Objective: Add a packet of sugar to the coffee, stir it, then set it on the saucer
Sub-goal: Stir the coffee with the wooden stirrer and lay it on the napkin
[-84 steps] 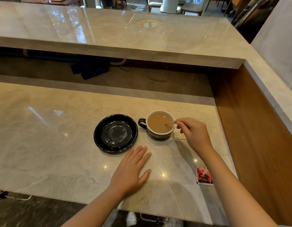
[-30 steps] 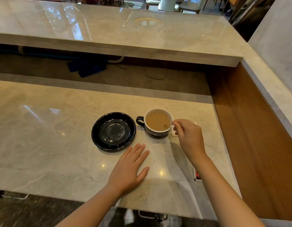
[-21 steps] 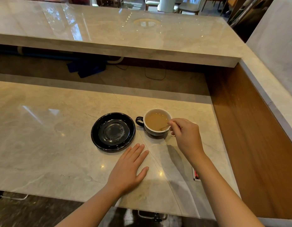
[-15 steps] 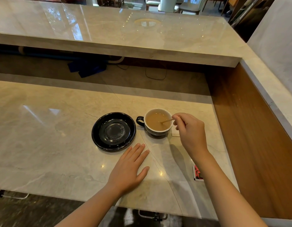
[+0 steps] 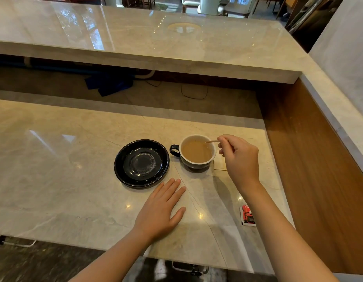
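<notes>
1. The cup (image 5: 197, 153) stands on the counter (image 5: 54, 169), toward its right end and about midway between the near and far edges. It is dark outside, white inside, and holds pale brown coffee (image 5: 197, 152). Its handle points left.
2. The saucer (image 5: 141, 163) sits just left of the cup, black and glossy, nothing on it. Handle and saucer rim are close but not touching, so the cup is not yet on the saucer.
3. The right hand (image 5: 240, 159) is curled just right of the cup, fingers pinched on a thin wooden stirrer (image 5: 212, 141). The stick reaches left over the cup's far right rim; I cannot tell whether its tip is in the coffee or just above it.
4. The left hand (image 5: 162, 210) lies flat on the counter, palm down, fingers spread slightly, holding nothing. Its fingertips are just short of the saucer's near rim.
5. A small pale square (image 5: 219, 164) lies flat on the counter at the cup's right side, partly under the right hand; what it is I cannot make out.
6. A red and white packet (image 5: 247, 216) lies near the counter's near right corner, half hidden by the right forearm. Whether it is torn I cannot tell.
</notes>
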